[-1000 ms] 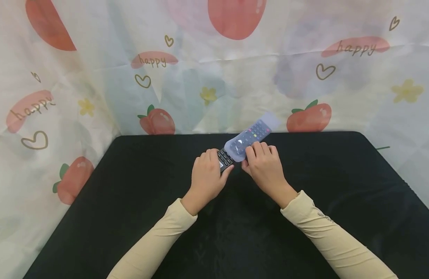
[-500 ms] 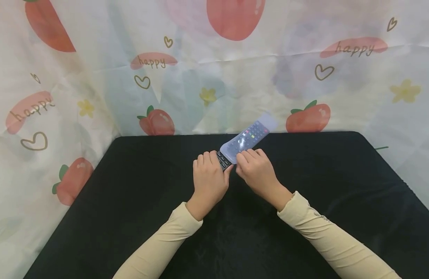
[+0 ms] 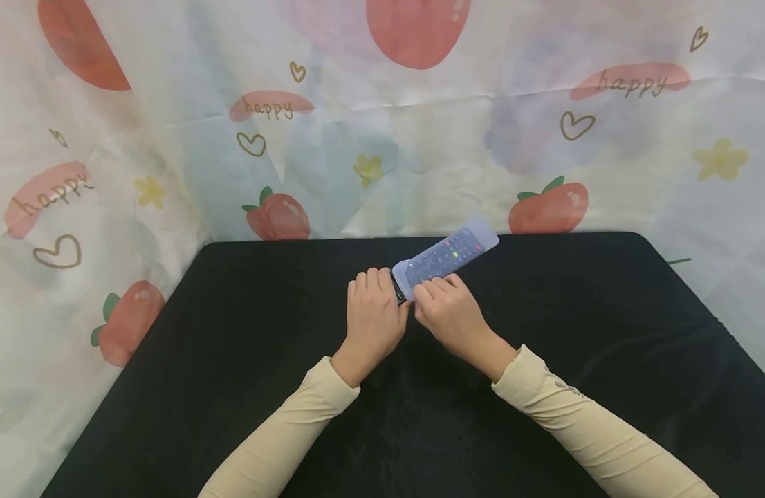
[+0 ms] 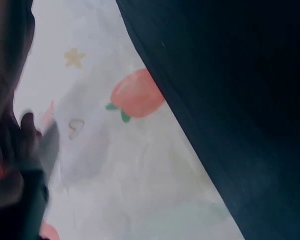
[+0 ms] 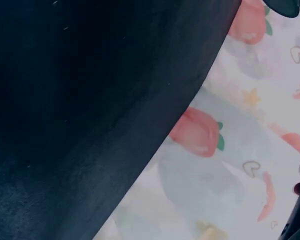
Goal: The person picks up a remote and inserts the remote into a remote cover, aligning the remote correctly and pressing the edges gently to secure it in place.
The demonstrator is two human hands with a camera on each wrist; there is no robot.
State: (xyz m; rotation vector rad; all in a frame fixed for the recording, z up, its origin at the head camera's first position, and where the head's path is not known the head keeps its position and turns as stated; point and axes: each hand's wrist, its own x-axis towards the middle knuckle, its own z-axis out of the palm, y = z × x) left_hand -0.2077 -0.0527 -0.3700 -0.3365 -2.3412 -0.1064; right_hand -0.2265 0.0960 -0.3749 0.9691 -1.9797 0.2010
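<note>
A black remote control (image 3: 398,288) is held over the table, slanting up to the right. A translucent bluish sleeve (image 3: 446,259) covers most of it, with coloured buttons showing through and a loose, see-through end past its far tip. My left hand (image 3: 374,315) grips the bare lower end, leaving only a thin dark strip between hand and sleeve. My right hand (image 3: 452,310) pinches the sleeve's near edge along its lower side, close beside the left thumb. In the left wrist view the left fingers and the dark remote are blurred at the left edge.
A black-covered table (image 3: 544,297) lies under both hands. Behind it and to the sides hangs a pale cloth (image 3: 420,159) printed with fruit, hearts and "happy". Cream sleeves (image 3: 295,422) cover both forearms.
My right hand has moved down and left toward the left hand, drawing the sleeve along the remote control. Fewer bare keys show, and the remote control has tilted flatter.
</note>
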